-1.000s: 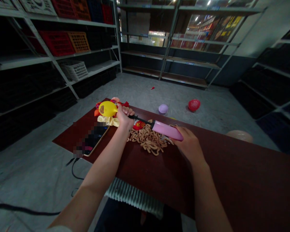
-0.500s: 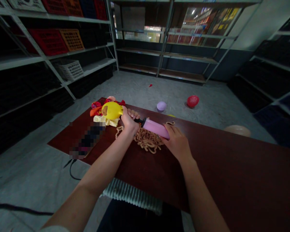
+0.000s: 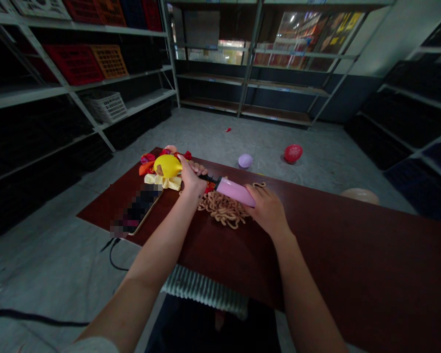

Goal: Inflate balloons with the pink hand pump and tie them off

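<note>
A pink hand balloon pump (image 3: 235,191) with a black end spans between my two hands, above the table. My left hand (image 3: 193,176) is closed around the neck of a small, partly inflated yellow balloon (image 3: 166,166) at the black end of the pump. A brown patch shows on the balloon's side. The fingers of my right hand (image 3: 268,208) wrap around the far end of the pink barrel. Beneath the pump lies a tangled pile of long, thin brown strands (image 3: 226,213) that look like uninflated modelling balloons.
Flat red, orange and pale yellow balloons (image 3: 163,182) lie at the table's (image 3: 338,250) back left corner, near a phone (image 3: 141,211). On the floor are purple (image 3: 245,161), red (image 3: 293,153) and beige (image 3: 360,195) balloons. Shelves with crates (image 3: 108,60) line the walls.
Slightly more of the black section shows between my left hand and the pink barrel. My left hand and the yellow balloon have shifted a little; both hands keep their grip.
</note>
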`<state>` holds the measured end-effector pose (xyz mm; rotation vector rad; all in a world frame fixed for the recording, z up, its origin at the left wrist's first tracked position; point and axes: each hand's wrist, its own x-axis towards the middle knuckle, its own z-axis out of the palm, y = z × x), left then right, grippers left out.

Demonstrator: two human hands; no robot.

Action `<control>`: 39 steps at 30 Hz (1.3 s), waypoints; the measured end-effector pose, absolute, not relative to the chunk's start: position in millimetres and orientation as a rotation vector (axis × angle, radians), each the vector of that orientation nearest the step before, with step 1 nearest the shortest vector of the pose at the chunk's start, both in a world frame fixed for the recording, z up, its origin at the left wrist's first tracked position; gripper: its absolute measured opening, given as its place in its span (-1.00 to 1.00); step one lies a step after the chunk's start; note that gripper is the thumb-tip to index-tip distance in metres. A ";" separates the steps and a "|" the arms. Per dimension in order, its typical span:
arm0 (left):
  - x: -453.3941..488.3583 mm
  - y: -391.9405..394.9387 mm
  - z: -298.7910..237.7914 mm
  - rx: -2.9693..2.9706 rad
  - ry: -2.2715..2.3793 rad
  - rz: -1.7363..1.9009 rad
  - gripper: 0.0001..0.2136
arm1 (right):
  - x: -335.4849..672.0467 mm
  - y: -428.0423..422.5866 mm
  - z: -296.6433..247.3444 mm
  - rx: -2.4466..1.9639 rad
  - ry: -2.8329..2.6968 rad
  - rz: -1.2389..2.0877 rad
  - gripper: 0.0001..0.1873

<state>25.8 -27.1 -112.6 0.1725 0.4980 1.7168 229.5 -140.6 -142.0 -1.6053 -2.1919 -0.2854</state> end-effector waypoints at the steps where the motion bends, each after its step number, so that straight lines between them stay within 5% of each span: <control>1: 22.1 -24.7 -113.0 0.156 0.502 1.733 -0.37 | 231.4 -140.5 -141.3 -1.612 -2.197 -0.293 -0.51; 39: 48.1 -43.9 -116.7 0.234 0.501 1.671 -0.41 | 223.9 -153.8 -134.5 -1.747 -2.197 -0.381 -0.46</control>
